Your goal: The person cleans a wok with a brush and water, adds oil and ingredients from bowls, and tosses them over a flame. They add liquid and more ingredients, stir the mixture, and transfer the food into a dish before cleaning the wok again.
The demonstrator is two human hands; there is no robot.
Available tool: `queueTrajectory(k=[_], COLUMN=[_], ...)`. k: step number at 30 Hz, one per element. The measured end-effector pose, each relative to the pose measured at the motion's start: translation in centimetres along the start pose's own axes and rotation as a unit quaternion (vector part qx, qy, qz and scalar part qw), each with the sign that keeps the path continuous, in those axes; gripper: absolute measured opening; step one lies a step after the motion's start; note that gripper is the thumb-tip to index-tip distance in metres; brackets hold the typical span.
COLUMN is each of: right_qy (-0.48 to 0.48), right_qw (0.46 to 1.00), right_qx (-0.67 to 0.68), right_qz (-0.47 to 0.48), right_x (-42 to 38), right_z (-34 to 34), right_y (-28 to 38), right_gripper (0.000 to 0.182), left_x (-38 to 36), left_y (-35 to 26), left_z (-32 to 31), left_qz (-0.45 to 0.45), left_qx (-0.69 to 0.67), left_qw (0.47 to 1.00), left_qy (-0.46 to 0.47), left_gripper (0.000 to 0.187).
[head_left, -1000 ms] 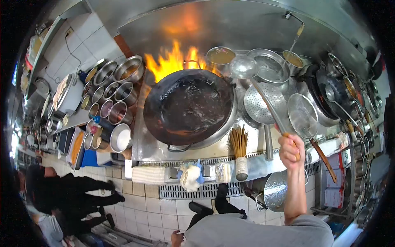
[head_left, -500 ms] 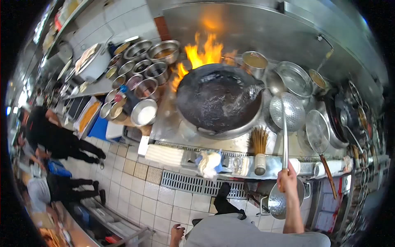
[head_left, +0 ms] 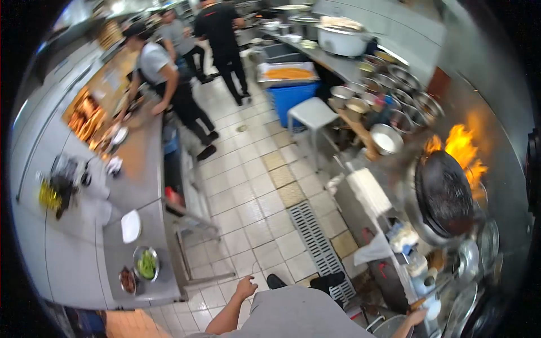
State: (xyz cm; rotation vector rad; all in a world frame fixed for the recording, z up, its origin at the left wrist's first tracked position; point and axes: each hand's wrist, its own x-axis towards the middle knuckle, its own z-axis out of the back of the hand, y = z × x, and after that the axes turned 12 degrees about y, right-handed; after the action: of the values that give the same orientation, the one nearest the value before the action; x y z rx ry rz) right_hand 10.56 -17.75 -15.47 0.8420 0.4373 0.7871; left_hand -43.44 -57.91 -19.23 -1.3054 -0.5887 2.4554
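My left hand [head_left: 246, 287] hangs beside my body over the tiled floor. Its fingers are loosely bent and apart, with nothing in them. At the lower right, my right hand [head_left: 416, 318] is closed at the wooden end of the ladle handle [head_left: 433, 293]; blur hides the exact finger hold. Past the handle, the large dark wok [head_left: 448, 194] sits on the range, with flames [head_left: 465, 149] rising behind it. Nearest to my left hand, on the counter, are a metal bowl of green vegetables [head_left: 147, 265] and a smaller bowl of reddish-brown pieces [head_left: 128, 280].
A steel counter [head_left: 174, 248] with a projecting rail stands left. One person [head_left: 163, 79] works at it; two others stand farther back. A grey stool [head_left: 315, 115], blue bin [head_left: 290, 101] and several metal pots [head_left: 394, 96] line the right. A drain grate [head_left: 318, 242] crosses the floor.
My view has swung left, bringing the left counter and its bowls into sight and shifting the wok to the right edge. My left hand has reached outward, its fingers loosening.
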Motion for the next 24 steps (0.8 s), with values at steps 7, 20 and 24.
queueTrajectory(k=[7, 20, 24], right_qy=[0.281, 0.625, 0.646], right_qw=[0.954, 0.774, 0.761], right_qx=[-0.096, -0.093, -0.053], right_qz=[-0.033, 0.036, -0.016], right_x=[-13.6, -17.7, -18.4], right_z=[-7.3, -24.2, -23.7], right_y=[-8.4, 4.4, 8.6], right_gripper=[0.027, 0.018, 0.016], left_x=[-2.7, -10.9, -14.5], left_y=[2.9, 8.8, 13.7], left_z=[2.7, 14.2, 17.5], left_qz=[-0.05, -0.07, -0.02], left_qx=[-0.078, -0.588, -0.703], left_qw=[0.992, 0.674, 0.475], left_qy=[-0.089, -0.441, -0.529], left_gripper=[0.046, 0.024, 0.017])
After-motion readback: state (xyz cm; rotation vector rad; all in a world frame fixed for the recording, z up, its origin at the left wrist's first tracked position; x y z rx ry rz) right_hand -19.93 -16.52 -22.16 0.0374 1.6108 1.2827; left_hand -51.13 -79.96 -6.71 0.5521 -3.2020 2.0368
